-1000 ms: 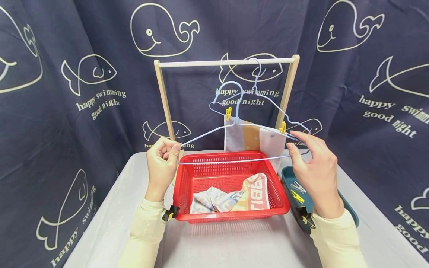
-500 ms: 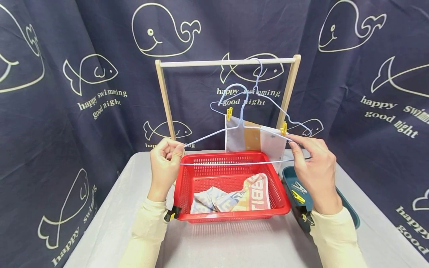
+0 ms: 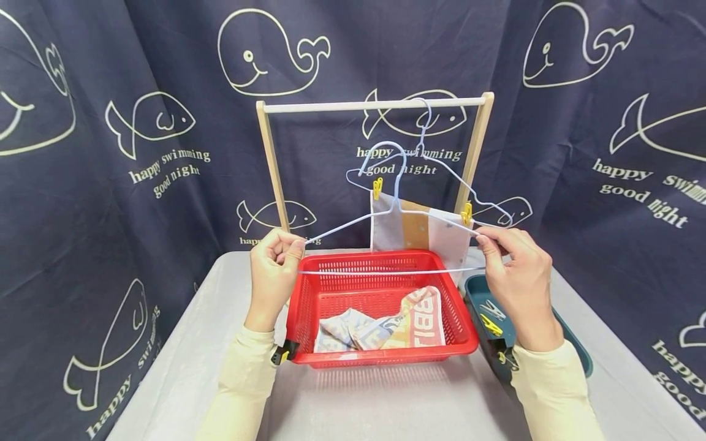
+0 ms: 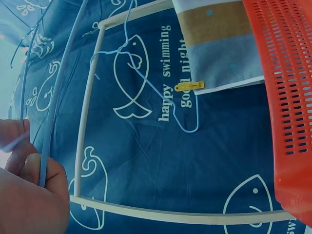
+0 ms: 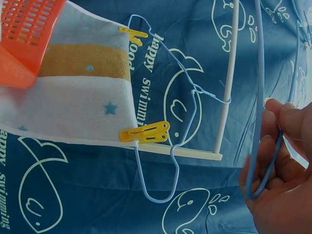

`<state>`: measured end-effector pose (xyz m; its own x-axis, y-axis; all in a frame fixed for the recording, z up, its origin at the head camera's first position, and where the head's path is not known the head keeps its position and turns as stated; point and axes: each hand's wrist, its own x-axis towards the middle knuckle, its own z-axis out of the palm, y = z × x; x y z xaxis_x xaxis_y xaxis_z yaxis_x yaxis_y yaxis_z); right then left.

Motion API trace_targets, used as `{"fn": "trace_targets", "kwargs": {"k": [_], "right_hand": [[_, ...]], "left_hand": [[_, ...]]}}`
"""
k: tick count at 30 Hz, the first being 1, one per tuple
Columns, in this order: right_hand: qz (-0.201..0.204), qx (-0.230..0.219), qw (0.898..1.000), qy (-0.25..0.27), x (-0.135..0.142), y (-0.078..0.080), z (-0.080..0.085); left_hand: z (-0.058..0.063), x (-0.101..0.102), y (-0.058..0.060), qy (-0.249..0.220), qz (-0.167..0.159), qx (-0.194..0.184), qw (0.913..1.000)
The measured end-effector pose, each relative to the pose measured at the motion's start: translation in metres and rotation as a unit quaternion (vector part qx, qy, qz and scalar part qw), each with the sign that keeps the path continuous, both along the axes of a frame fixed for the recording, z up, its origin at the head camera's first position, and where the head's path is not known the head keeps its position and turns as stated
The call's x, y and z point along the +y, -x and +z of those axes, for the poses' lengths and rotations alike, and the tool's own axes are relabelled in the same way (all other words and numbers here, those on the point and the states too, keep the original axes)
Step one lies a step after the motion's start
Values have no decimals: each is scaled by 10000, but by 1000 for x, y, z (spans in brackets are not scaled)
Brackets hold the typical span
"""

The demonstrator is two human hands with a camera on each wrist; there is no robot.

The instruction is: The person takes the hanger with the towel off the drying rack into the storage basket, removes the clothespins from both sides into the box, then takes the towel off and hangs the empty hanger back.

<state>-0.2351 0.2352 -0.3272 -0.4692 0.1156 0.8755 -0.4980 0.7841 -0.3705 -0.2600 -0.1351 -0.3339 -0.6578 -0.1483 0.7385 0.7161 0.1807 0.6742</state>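
A light blue clothes hanger (image 3: 347,229) is held up level above the red basket (image 3: 380,353), its hook pointing upward. My left hand (image 3: 274,269) pinches its left end between thumb and fingers. At the other end my right hand (image 3: 518,275) grips the hanger's right corner, which shows inside the curled fingers in the right wrist view. Behind it, a second blue hanger (image 3: 449,169) hangs on the rack. A white, grey and brown striped cloth (image 5: 87,63) is fixed to that one by two yellow clothespins (image 5: 146,132). Inside the basket lies a crumpled printed cloth (image 3: 425,318).
The wooden rack (image 3: 331,106) with a white bar stands at the back of the white-covered table (image 3: 187,367). A dark teal tray (image 3: 581,355) with yellow and white clothespins (image 3: 490,324) sits right of the basket, partly behind my right forearm. A dark patterned curtain (image 3: 165,49) surrounds the table.
The held hanger has shifted slightly right and a little lower. My right hand's fingers, spread a second ago, have closed around its right end. The left hand moved slightly right with it.
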Motion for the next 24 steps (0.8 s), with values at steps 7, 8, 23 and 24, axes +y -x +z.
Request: {"fn": "trace_targets", "kwargs": {"k": [7,8,23,24], "right_hand": [[49,203,9998,43,0,1,-2],[49,219,9997,62,0,1,-2],[11,63,9998,191,0,-1,0],[7,55,9998,188,0,-1,0]], "left_hand": [[-3,-3,3,18,-113,-174,9998],[-3,-3,3,20,-129,-190,9997],[-5,-7,9,6,-133,-563,9983],[-6,-8,9,33,-79,-568,9983]]}}
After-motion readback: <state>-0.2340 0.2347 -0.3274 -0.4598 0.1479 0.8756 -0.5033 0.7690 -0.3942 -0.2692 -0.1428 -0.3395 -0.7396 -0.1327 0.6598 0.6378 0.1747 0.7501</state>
